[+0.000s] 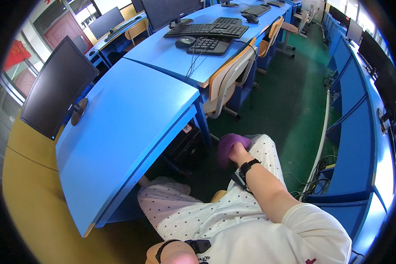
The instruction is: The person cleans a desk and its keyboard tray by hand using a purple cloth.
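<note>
My right hand (238,152) is closed around a purple cloth (229,145), which is blurred and hangs over the fingers beside my right knee. A black watch (249,166) sits on that wrist, with a dark strapped-on device (239,180) beside it. At the bottom edge, part of my left hand and wrist (181,255) shows with a black band; its fingers are out of sight. Before me stands a blue desk (128,118), with a dark computer case (181,143) under it. I am seated, in pale dotted trousers (217,214).
A black monitor (59,85) stands at the desk's left side. Keyboards (208,31) and a mouse (185,42) lie on the adjoining desk, with a chair (226,82) tucked against it. Loose cables (316,181) lie by the blue counter (353,132) on my right. The floor (290,95) is green.
</note>
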Demonstrator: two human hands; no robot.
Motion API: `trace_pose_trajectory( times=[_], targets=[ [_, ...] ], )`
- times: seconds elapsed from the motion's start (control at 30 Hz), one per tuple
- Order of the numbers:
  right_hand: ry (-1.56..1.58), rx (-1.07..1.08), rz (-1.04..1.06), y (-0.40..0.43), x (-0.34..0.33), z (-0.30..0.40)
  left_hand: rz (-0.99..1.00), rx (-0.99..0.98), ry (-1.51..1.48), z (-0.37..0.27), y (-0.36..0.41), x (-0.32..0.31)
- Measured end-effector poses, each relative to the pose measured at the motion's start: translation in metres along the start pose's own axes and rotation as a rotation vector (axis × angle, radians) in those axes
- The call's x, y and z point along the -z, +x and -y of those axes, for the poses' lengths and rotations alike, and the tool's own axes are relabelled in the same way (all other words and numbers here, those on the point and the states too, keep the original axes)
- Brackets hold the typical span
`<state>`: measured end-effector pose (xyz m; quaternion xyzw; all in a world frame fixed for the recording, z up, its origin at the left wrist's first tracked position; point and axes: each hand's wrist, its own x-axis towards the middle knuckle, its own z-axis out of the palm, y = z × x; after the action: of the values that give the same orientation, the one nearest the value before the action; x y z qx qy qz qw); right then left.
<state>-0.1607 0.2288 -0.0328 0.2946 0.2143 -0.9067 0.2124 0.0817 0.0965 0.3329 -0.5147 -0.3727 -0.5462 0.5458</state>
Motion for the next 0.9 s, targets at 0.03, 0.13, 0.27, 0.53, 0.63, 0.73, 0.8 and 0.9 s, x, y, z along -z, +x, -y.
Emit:
trace_pose_trajectory(
  times=[0.03,0.13,0.27,0.53,0.63,0.73,0.8,0.9],
  targets=[
    [0.017,0.012,0.012,0.004,0.006,0.003,-0.062,-0.027,0.036,0.003,0.002,-0.005],
    [-0.073,0.026,0.010,-0.009,-0.015,-0.007,-0.081,-0.016,0.114,-0.002,-0.001,-0.001],
    [-0.043,0.013,0.010,-0.003,-0.009,-0.005,-0.020,-0.022,0.122,-0.004,-0.004,0.005],
    [-0.043,0.020,0.065,0.003,-0.002,-0.008,-0.066,-0.017,0.075,-0.002,0.002,0.004],
    [-0.045,0.023,-0.003,0.003,0.001,-0.006,-0.073,-0.082,0.118,-0.006,0.000,0.011],
    [-0.029,-0.026,0.001,-0.004,-0.009,-0.011,-0.073,-0.128,0.220,-0.011,0.002,0.015],
    [-0.025,0.003,0.071,0.012,0.011,0.003,-0.103,-0.117,0.231,-0.006,0.011,0.010],
    [-0.046,-0.021,0.103,0.012,0.005,-0.006,-0.035,-0.051,0.170,0.004,0.023,0.013]
  ],
)
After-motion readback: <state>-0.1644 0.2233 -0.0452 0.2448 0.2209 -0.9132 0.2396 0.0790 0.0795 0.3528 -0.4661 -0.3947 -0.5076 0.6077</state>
